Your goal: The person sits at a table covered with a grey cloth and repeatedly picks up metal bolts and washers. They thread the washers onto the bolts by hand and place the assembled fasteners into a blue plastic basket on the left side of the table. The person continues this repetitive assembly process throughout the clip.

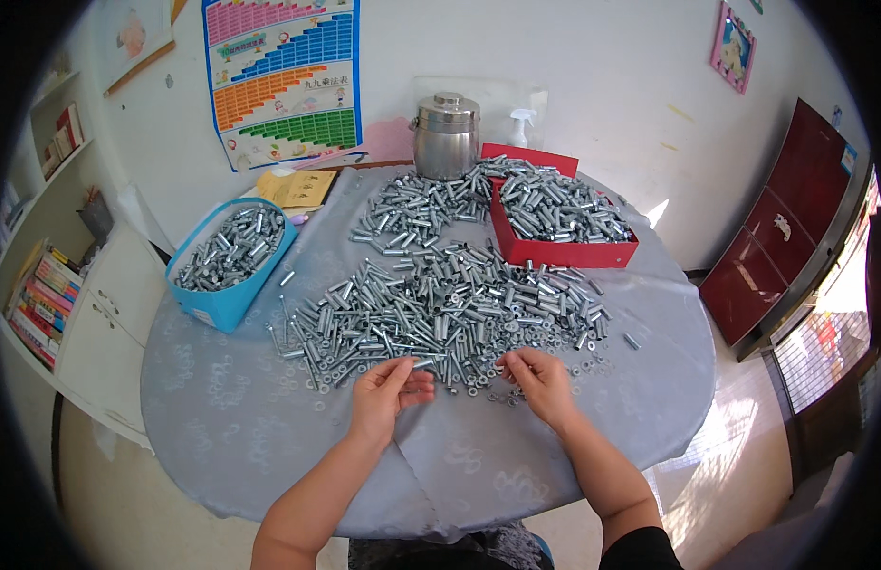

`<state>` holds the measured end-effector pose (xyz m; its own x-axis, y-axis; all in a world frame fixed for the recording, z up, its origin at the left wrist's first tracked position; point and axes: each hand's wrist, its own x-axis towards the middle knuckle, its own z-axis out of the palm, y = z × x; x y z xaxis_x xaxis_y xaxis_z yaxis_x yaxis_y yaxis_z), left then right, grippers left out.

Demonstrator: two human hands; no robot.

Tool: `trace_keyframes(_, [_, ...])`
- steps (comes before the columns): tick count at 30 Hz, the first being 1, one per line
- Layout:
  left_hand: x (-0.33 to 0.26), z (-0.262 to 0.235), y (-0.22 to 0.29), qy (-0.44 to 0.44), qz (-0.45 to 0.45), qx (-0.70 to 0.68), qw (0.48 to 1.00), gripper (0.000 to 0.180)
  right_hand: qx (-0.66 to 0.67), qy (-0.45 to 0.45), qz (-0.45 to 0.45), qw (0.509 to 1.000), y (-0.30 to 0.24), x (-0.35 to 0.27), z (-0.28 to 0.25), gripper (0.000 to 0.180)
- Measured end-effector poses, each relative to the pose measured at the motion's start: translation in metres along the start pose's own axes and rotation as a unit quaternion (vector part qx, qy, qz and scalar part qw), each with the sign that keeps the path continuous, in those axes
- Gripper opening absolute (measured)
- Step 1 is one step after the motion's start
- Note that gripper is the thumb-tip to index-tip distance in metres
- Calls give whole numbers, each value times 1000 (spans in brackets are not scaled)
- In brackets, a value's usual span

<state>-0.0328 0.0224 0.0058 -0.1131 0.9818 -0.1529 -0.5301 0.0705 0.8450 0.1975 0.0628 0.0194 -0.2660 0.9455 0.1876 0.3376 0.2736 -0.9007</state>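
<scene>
Your left hand [388, 389] pinches a bolt [422, 362] at the pile's [440, 304] near edge. Your right hand [538, 380] rests loosely curled on washers [502, 397] beside it.

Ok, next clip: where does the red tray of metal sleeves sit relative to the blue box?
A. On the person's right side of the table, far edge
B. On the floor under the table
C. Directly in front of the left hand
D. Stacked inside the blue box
A: the red tray sits far right on the table, by the steel canister, while the blue box stands at the left edge.
</scene>
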Motion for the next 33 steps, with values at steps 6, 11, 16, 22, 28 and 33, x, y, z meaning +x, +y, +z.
trace_keyframes(6, [22,-25,31,94,98,-16,991,24,-185,-20,-146,972,-4,-1,10,14])
trace_keyframes(11, [66,-79,83,218,188,54,956,26,-175,-36,-130,975,-7,-4,7,14])
trace_keyframes(16, [104,-137,177,268,304,331,852,41,-154,-49,-145,976,-9,-4,8,14])
trace_keyframes(22, [96,-108,137,124,296,476,819,23,-159,-33,-150,975,-8,-6,2,13])
trace_keyframes(28, [50,-40,67,-138,353,624,684,11,-154,-45,-133,978,-9,-3,2,12])
trace_keyframes(33, [32,-2,53,-175,273,700,636,18,-151,-13,-127,980,-2,0,-5,11])
